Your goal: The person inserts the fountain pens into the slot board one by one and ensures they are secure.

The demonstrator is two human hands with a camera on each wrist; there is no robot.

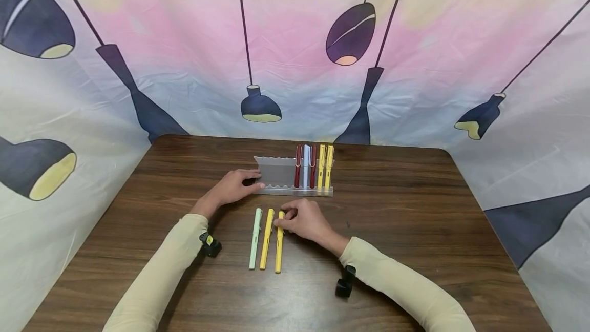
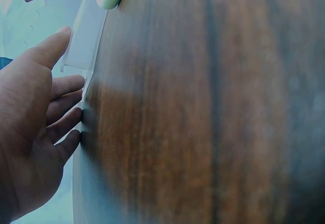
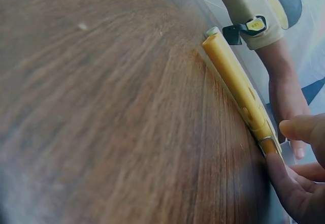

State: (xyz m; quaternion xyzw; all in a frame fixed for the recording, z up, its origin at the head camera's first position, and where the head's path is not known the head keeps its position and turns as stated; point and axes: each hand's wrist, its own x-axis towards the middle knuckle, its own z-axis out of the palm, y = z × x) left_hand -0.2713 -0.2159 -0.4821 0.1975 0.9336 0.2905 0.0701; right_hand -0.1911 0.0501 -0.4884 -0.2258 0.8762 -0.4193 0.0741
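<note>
Yellow pen (image 1: pixel 279 255) pinched by a right hand (image 1: pixel 308 220), near a clear rack (image 1: pixel 276 173).
From the head, three pens make a row on the near side of the rack: one green pen (image 1: pixel 255 242), one other yellow pen (image 1: pixel 266 242) and the pinched one. Five more sit in the rack (all toward its right end): two dark red pens (image 1: pixel 297 168), one pale blue pen (image 1: pixel 306 168) and two rack yellow pens (image 1: pixel 328 170). The right arm (image 1: pixel 401 275) comes in bent, thumb and finger at the pen's top end. The left arm (image 1: pixel 156 270) reaches farther, and the left hand (image 1: pixel 232 186) touches the rack's left end. From the left wrist, its thumb is spread wide from four nearly straight fingers. From the right wrist, one yellow pen slants down to the finger and thumb.
</note>
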